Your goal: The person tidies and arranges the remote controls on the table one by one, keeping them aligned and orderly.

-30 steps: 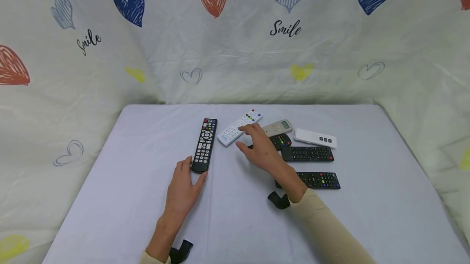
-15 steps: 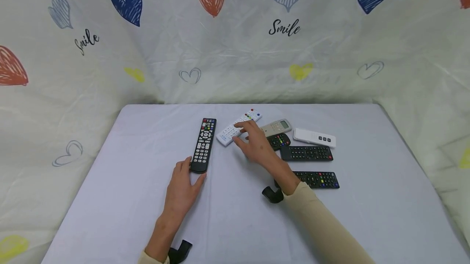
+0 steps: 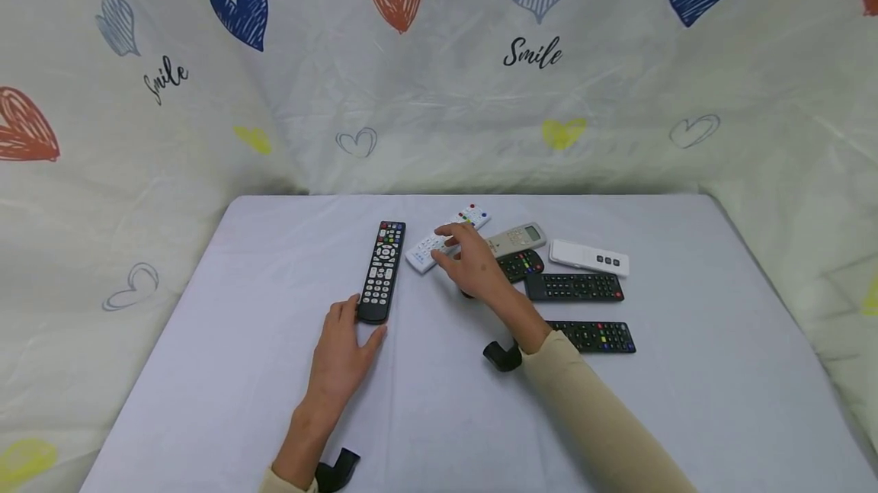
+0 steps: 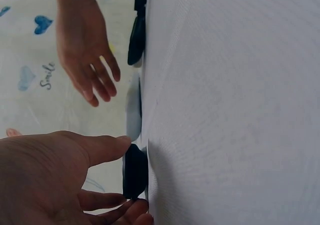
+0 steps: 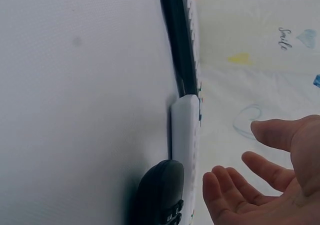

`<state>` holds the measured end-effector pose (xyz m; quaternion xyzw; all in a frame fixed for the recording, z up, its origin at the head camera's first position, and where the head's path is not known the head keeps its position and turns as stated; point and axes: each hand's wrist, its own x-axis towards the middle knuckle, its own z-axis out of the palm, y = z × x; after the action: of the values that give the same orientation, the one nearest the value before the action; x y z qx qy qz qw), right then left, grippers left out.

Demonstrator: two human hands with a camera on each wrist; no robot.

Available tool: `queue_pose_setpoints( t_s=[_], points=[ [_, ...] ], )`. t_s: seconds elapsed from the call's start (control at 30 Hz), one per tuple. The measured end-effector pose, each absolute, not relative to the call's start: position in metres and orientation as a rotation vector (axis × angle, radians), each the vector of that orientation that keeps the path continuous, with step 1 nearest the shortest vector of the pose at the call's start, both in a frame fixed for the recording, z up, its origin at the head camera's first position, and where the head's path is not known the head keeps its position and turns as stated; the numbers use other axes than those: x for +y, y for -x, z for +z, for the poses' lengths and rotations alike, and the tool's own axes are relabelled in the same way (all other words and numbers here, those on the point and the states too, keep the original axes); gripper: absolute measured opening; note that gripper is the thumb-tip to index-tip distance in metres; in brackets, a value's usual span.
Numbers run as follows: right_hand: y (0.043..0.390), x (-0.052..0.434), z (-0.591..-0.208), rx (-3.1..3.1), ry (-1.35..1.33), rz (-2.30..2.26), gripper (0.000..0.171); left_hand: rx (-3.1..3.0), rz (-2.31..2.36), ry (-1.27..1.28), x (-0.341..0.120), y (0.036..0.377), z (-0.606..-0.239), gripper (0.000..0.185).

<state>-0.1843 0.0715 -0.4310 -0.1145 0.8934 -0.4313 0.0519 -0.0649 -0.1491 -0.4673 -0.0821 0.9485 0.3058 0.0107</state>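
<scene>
Right hand [image 3: 473,268] leftward — white remote [image 3: 424,254] beneath

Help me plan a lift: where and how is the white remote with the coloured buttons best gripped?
Probably grip the white remote across its narrow width, near the middle, coming down from above with the right hand, which hovers there. It lies flat and slanted, long and slim, so its long edges suit a pinch; the beige remote lies close on its right.
</scene>
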Motion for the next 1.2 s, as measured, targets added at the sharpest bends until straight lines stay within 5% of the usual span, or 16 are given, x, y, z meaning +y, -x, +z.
queue_pose_setpoints(
  t_s=[1.2],
  points=[
    [0.208, 0.046, -0.427, 2.69, 0.361, -1.263, 0.047, 2.97, 0.93, 0.252, -0.15, 0.066, -0.468, 0.077]
  ],
)
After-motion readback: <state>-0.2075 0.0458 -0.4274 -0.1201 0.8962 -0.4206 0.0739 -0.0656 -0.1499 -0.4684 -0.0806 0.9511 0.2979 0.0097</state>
